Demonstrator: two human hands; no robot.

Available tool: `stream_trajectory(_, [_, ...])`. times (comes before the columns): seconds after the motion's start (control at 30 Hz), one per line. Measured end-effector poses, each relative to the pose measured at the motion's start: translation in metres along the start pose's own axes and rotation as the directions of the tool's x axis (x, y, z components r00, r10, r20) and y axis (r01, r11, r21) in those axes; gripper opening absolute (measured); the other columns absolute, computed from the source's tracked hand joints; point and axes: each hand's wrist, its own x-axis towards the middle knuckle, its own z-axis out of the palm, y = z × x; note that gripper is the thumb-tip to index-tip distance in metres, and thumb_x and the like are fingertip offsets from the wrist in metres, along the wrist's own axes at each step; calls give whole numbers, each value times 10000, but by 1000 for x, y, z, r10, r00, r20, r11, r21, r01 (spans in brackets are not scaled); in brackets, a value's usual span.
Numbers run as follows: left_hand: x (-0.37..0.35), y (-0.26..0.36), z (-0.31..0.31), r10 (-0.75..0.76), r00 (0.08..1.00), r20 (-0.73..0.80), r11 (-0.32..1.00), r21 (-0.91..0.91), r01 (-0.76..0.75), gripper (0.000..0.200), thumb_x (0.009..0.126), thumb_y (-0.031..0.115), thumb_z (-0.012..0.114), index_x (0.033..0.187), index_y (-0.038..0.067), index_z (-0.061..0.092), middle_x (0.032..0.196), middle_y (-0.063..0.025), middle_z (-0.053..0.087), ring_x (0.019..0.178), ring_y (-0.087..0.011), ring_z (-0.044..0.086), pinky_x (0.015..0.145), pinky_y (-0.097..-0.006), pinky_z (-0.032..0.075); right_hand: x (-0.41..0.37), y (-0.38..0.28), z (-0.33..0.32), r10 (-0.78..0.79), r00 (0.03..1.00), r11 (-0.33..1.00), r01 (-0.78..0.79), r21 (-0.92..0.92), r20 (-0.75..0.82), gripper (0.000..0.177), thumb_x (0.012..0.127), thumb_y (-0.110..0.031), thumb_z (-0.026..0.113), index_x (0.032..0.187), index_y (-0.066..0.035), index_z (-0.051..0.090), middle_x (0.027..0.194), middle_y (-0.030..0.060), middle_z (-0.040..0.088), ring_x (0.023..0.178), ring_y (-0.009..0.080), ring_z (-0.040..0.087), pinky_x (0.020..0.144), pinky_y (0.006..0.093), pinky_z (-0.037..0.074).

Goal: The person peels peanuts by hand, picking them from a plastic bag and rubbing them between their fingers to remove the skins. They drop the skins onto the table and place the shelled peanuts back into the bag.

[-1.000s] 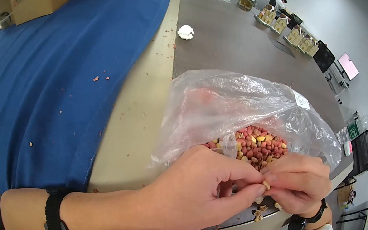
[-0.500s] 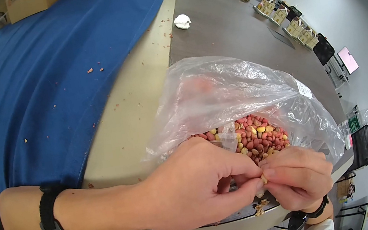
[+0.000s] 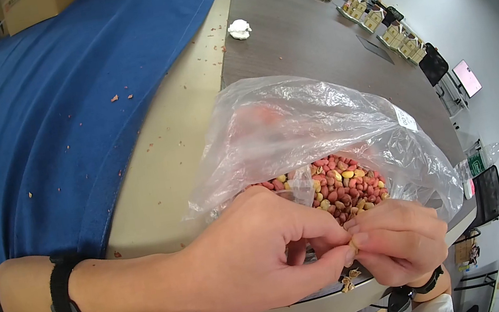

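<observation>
Over the table's near edge, my left hand (image 3: 264, 251) and my right hand (image 3: 403, 239) meet fingertip to fingertip. Between their pinched thumbs and forefingers is a small pale peanut (image 3: 353, 245), mostly covered by the fingers. Just beyond the hands lie many red, brown and yellow peanuts (image 3: 349, 187) in an open clear plastic bag (image 3: 295, 116). Its film rises behind them and bears a white label (image 3: 405, 119). Under my fingertips, pale shell or skin scraps (image 3: 349, 280) sit at the table edge.
A blue cloth (image 3: 61, 120) covers the left side, with reddish skin flakes scattered on it and on the cream table strip (image 3: 160, 147). A crumpled white tissue (image 3: 239, 29) lies on the dark tabletop (image 3: 289, 32). At right are a plastic bottle (image 3: 476, 163) and black chairs (image 3: 489, 196).
Both hands stay joined at the fingertips, with a small shift of the fingers around the peanut. The whole view has moved slightly, so everything sits a little further left.
</observation>
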Motion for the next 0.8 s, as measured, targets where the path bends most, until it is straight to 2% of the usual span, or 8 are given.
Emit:
stream_trajectory(0.2, [-1, 0, 0, -19, 1000, 3, 1000, -22, 19, 92, 885, 47, 734, 968, 18, 765, 656, 12, 679, 532, 0, 549, 461, -196, 409, 0, 0, 2, -31, 1000, 1000, 31, -4, -3, 294, 650, 61, 825, 927, 24, 736, 863, 125, 724, 733, 256, 736, 620, 314, 609])
stream_trajectory(0.63, [-3, -2, -2, 16, 999, 46, 1000, -13, -15, 117, 896, 44, 709, 997, 14, 759, 707, -6, 706, 535, -13, 570, 463, -200, 428, 0, -2, -2, 25, 1000, 998, -26, 59, 15, 313, 650, 28, 851, 942, -6, 740, 878, 109, 728, 744, 239, 739, 629, 302, 609])
stream_trajectory(0.7, [-2, 0, -2, -7, 999, 49, 997, -80, 11, 117, 901, 48, 707, 999, 9, 757, 697, -2, 701, 533, -10, 567, 460, -198, 426, 0, -2, -2, 23, 1000, 998, -24, 53, 20, 311, 653, 32, 846, 943, -6, 740, 878, 110, 728, 741, 240, 738, 625, 301, 609])
stream_trajectory(0.8, [-2, -1, -2, -46, 997, 63, 997, -66, 50, 113, 904, 55, 709, 994, 5, 756, 689, 0, 697, 533, -7, 562, 457, -199, 421, 3, 0, -1, -40, 999, 999, 40, 18, 12, 261, 664, 67, 790, 897, 15, 684, 807, 134, 700, 700, 283, 736, 592, 338, 610])
